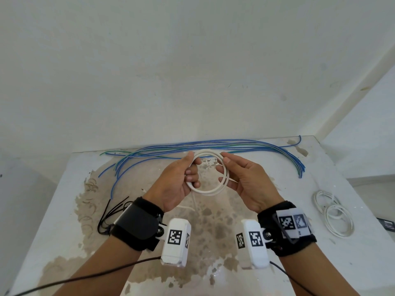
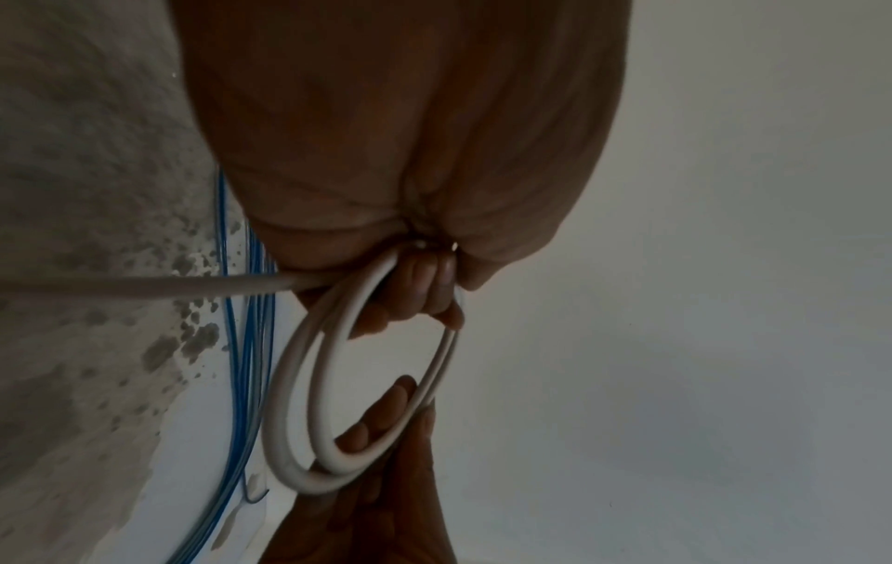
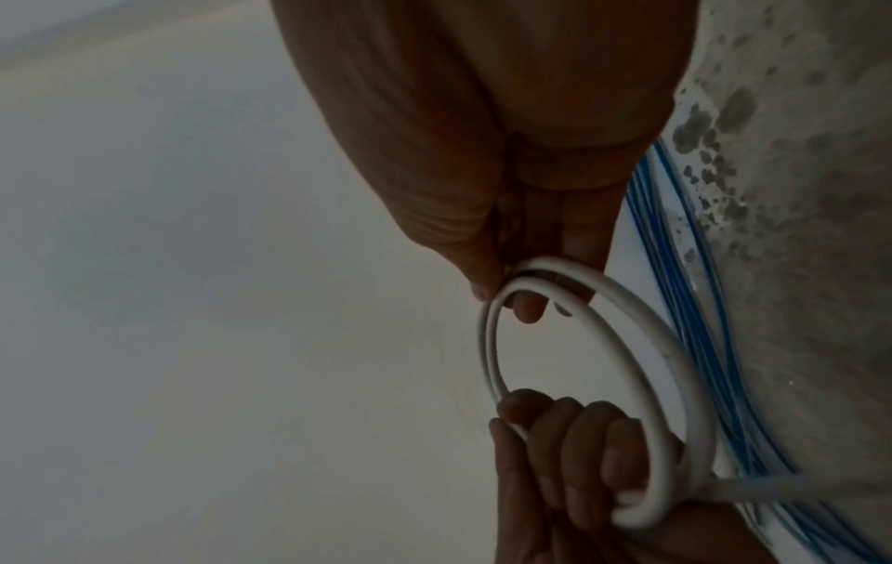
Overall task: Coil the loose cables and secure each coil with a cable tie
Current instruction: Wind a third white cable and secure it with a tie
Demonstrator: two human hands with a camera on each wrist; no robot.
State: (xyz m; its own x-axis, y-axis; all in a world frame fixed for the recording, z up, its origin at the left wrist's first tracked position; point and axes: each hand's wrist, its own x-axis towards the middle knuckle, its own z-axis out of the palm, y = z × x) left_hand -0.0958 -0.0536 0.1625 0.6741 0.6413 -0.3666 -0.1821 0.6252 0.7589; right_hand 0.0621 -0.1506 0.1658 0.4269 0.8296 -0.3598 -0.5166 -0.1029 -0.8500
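Observation:
Above the table I hold a small coil of white cable point(image 1: 205, 192) between both hands. My left hand point(image 1: 190, 167) grips its left side, thumb on top and fingers curled through the loop. My right hand point(image 1: 224, 167) pinches the right side between thumb and fingers. In the left wrist view the coil point(image 2: 274, 419) shows two turns, and a loose tail point(image 2: 145, 286) runs off from the left hand. The right wrist view shows the same coil point(image 3: 695, 400) under my right hand's fingertips point(image 3: 528, 311). Black cable ties point(image 1: 111, 212) lie on the table beside my left wrist.
A long bundle of blue and green wires point(image 1: 213, 146) stretches across the back of the stained white table point(image 1: 277, 242). Two coiled white cables point(image 1: 333, 212) lie at the right. A dark object point(image 1: 386, 224) sits at the right edge. A white wall stands behind.

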